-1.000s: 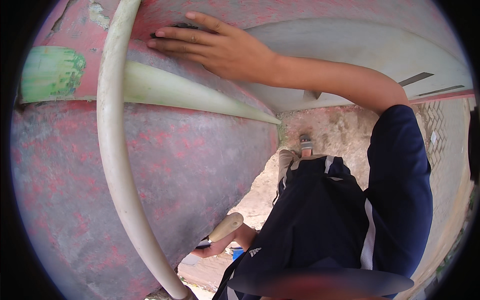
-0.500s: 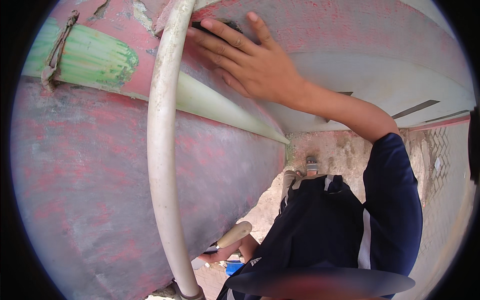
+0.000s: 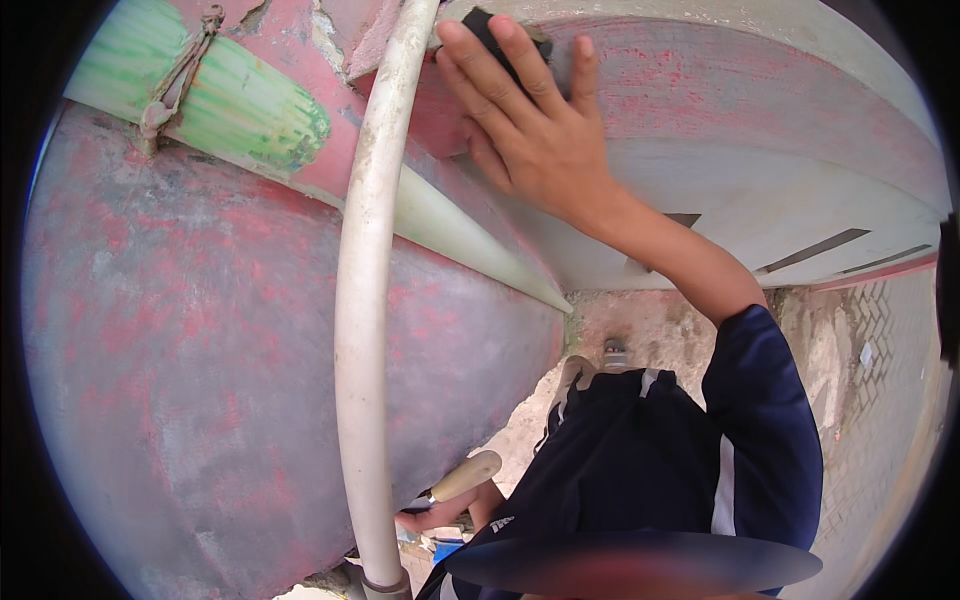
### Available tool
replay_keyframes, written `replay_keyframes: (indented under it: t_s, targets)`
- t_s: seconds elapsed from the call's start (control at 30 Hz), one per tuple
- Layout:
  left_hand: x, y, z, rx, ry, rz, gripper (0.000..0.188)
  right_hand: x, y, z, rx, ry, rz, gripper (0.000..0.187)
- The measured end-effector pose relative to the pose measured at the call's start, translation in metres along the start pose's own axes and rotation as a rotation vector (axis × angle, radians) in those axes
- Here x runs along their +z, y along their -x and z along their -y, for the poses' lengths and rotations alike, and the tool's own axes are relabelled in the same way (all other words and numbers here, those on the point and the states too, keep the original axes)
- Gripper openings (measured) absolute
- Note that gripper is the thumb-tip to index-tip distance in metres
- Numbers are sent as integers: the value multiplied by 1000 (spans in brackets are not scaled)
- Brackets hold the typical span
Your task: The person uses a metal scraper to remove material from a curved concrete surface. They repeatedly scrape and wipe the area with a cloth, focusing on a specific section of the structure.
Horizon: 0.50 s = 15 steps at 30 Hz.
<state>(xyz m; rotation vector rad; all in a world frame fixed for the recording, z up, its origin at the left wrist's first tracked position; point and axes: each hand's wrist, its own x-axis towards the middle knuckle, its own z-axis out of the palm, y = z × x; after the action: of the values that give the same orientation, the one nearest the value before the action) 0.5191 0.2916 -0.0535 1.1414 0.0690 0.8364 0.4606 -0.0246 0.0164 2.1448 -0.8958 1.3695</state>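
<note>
My right hand [image 3: 545,135] presses a dark piece of sandpaper [image 3: 485,35] flat against the grey wall with red patches [image 3: 660,75]. Its fingers lie stretched over the piece, hiding much of it. Low down, beside the near wall [image 3: 230,340], my left hand [image 3: 440,513] is closed around a putty knife [image 3: 467,478]. The knife's pale wooden handle points up to the right, and part of its metal blade shows by the wall's edge; the rest is hidden.
A white pipe [image 3: 362,330] runs top to bottom between me and the near wall. Behind it slants a green-painted pipe [image 3: 250,110] with a tie wrapped round it. Slots [image 3: 815,250] cut the right wall. Below lie the dirt floor [image 3: 640,315] and a blue object [image 3: 446,551].
My right hand has shifted right and tilted more upright, and more of the sandpaper shows. The view has turned slightly. My left hand keeps its hold on the putty knife.
</note>
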Motion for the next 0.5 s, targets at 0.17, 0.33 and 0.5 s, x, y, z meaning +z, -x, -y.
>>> replay_keyframes:
  t_s: [0.17, 0.33, 0.5]
  targets:
    - [-8, -12, 4, -320, 207, -75, 53, -30, 6, -35, -192, 36, 137, 60]
    - [-11, -18, 8, -258, 240, -59, 48, -46, 27, -90, 196, 9, -381, 62]
    - [-11, -11, 10, -59, 47, 2, 52, 15, 56, -35, 227, 18, -209, 67]
